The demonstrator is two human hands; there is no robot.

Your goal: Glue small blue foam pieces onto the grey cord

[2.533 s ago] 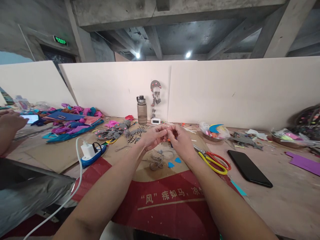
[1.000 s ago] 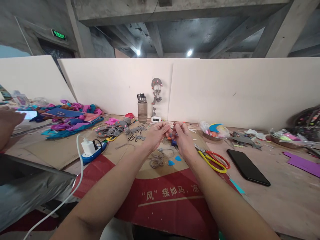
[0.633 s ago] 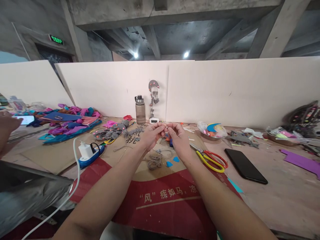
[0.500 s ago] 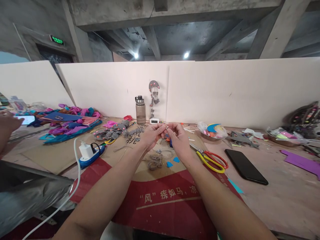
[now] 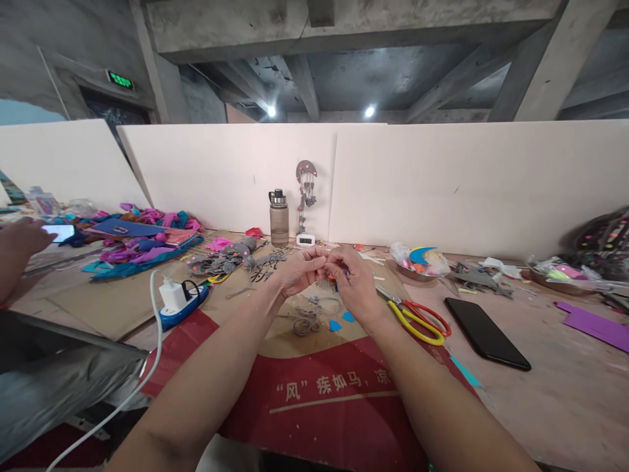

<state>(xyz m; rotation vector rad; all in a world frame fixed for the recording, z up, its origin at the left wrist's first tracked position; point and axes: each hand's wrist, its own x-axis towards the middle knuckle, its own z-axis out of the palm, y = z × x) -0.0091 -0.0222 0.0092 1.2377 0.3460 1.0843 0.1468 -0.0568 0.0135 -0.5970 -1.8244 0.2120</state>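
Observation:
My left hand (image 5: pixel 301 270) and my right hand (image 5: pixel 356 278) meet fingertip to fingertip above the cardboard sheet (image 5: pixel 314 387), pinching one small piece between them; the piece is too small to name. Below the hands lie grey string loops (image 5: pixel 308 320) and two small blue cut-outs (image 5: pixel 343 321). Yellow-and-red scissors (image 5: pixel 417 320) lie just right of my right wrist.
A black phone (image 5: pixel 486 333) lies right of the scissors. A water bottle (image 5: pixel 278 218), a small clock (image 5: pixel 305 240) and a grey hanging ornament (image 5: pixel 305 190) stand at the white partition. A charger on a blue power strip (image 5: pixel 179 300) sits left. Another person's hand (image 5: pixel 19 239) touches a lit phone far left.
My hands stay together, fingers shifting slightly on the small piece. The view has tipped a little. The other person's hand at far left has moved slightly.

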